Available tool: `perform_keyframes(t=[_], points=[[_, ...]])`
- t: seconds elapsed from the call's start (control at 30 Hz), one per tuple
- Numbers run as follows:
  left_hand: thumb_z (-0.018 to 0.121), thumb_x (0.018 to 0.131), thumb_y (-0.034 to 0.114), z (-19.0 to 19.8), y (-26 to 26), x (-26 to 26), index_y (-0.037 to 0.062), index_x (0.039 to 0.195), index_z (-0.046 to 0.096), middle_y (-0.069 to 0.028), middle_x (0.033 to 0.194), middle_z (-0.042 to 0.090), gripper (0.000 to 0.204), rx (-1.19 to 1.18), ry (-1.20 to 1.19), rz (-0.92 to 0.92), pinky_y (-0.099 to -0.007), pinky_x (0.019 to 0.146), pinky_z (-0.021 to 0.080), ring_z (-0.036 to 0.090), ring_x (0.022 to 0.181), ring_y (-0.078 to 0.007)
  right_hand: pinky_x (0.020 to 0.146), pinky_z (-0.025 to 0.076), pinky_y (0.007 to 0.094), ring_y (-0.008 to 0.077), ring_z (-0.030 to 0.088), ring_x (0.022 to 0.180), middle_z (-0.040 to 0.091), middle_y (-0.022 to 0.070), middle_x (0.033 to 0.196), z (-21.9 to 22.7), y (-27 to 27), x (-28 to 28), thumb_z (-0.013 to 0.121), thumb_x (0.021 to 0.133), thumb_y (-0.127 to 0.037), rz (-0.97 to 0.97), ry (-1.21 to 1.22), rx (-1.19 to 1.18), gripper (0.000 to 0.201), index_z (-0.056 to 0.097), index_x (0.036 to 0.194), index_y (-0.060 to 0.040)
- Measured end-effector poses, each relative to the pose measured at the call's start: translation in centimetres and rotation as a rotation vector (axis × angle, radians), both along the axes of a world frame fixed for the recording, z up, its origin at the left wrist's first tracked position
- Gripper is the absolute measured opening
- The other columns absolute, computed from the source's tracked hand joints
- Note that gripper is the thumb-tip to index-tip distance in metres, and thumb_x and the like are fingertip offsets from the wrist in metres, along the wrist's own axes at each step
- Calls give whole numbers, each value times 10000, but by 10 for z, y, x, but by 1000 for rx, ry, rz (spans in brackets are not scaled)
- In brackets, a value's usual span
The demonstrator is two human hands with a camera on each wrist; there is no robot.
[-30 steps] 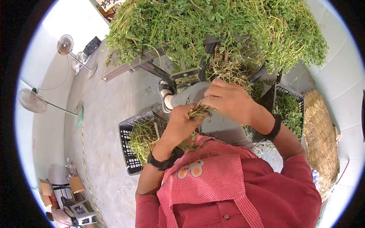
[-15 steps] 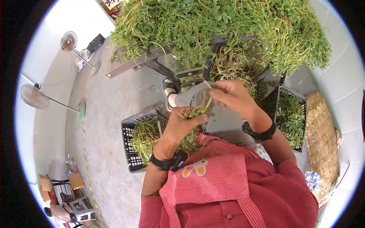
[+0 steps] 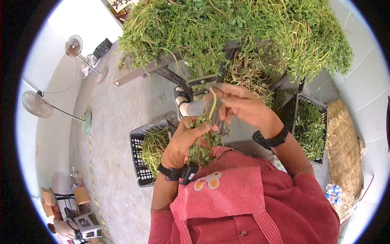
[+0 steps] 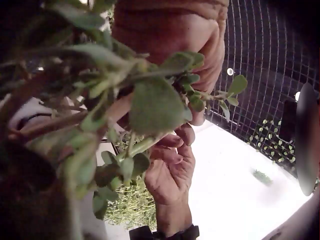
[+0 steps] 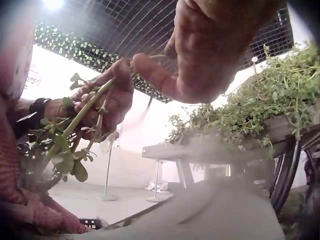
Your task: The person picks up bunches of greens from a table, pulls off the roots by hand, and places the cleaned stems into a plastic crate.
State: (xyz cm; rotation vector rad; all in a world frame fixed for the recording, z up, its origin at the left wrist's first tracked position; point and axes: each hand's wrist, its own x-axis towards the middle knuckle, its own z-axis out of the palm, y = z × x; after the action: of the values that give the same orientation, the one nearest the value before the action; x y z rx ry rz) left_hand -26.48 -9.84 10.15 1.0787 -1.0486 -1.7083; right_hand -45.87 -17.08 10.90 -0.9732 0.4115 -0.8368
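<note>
In the head view the left hand (image 3: 183, 140) grips a small bunch of leafy green stems (image 3: 200, 153) above the apron, leaves hanging below the fist. One yellow-green stem (image 3: 213, 105) rises from that grip. The right hand (image 3: 248, 109) is just beside it; in the right wrist view the right hand (image 5: 202, 55) pinches the stem's upper end between thumb and fingers, while the left hand (image 5: 112, 97) holds its lower part (image 5: 82, 112). Leaves in front of the lens partly cover the left hand (image 4: 172, 37) in the left wrist view.
A table (image 3: 150, 67) heaped with greens (image 3: 235, 30) stands ahead, stalks (image 3: 250, 77) beneath it. Black crates with greens stand at left (image 3: 136, 156) and right (image 3: 310, 126). A rolled straw mat (image 3: 343, 150) and bottles (image 3: 334, 194) lie at right; two fans (image 3: 37, 103) stand at left.
The right hand has come up beside the left, moved away with a stem, and now lies slightly left and higher. More leaves hang below the left hand.
</note>
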Motion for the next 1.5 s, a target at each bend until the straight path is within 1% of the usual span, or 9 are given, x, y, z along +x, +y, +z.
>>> perform_keyframes(t=[0.3,0.37,0.47,0.7,0.97,1.0,1.37,1.47,1.5], points=[[657,829,211,-6,2,8,-18,850,657,-58,706,646,230,-47,-71,50,-180,408,389,531,487,-65,462,415,212,60,516,519,584,-4,699,-9,-14,-10,633,855,-231,-6,67,-64,216,650,901,-21],[653,833,205,-6,1,6,-16,849,656,-61,708,649,222,-70,-105,32,-181,405,390,542,490,-70,436,379,210,56,473,464,546,-16,590,3,-22,-11,671,819,-220,-309,538,-427,203,668,806,-17],[653,833,205,-1,-5,2,-11,837,657,-68,712,654,217,-53,-21,118,-182,404,389,556,497,-77,427,363,208,58,458,437,520,-20,520,-4,-41,-5,685,797,-201,-504,574,-725,187,678,764,-17],[628,852,216,5,-6,-1,-17,839,652,-43,642,616,234,-76,-91,28,-182,391,373,515,452,-71,407,336,219,60,442,428,559,-8,593,20,-20,7,691,794,-231,-306,342,-312,231,673,809,-1],[624,851,250,22,-21,7,-39,941,626,-23,661,589,303,27,20,66,-166,352,322,444,410,-44,437,383,199,62,465,484,512,-11,594,21,-60,7,677,813,-261,-150,490,-420,252,613,806,-17],[618,858,183,23,-27,15,-12,1050,622,-67,803,661,274,33,88,-53,-181,392,422,520,481,-45,427,374,196,62,467,474,520,-4,595,24,-62,9,678,812,-267,-148,485,-407,247,607,778,-33],[619,858,182,18,-38,6,-8,961,652,-63,729,657,219,-115,-106,19,-165,395,342,495,483,-40,408,345,209,38,415,451,498,-27,590,29,-53,19,683,809,-310,-178,557,-596,277,607,777,-45],[621,852,157,15,-39,8,-7,912,653,-55,715,650,178,-150,-215,62,-184,425,371,504,498,-57,436,379,242,92,477,478,515,6,610,24,-47,26,670,804,-291,-366,702,-873,248,597,767,-57],[616,852,155,7,-40,8,-7,901,652,-59,715,648,173,-168,-246,106,-184,426,376,510,504,-61,468,415,297,153,527,531,527,53,622,22,-34,31,641,795,-268,-455,746,-1166,230,566,757,-54]])
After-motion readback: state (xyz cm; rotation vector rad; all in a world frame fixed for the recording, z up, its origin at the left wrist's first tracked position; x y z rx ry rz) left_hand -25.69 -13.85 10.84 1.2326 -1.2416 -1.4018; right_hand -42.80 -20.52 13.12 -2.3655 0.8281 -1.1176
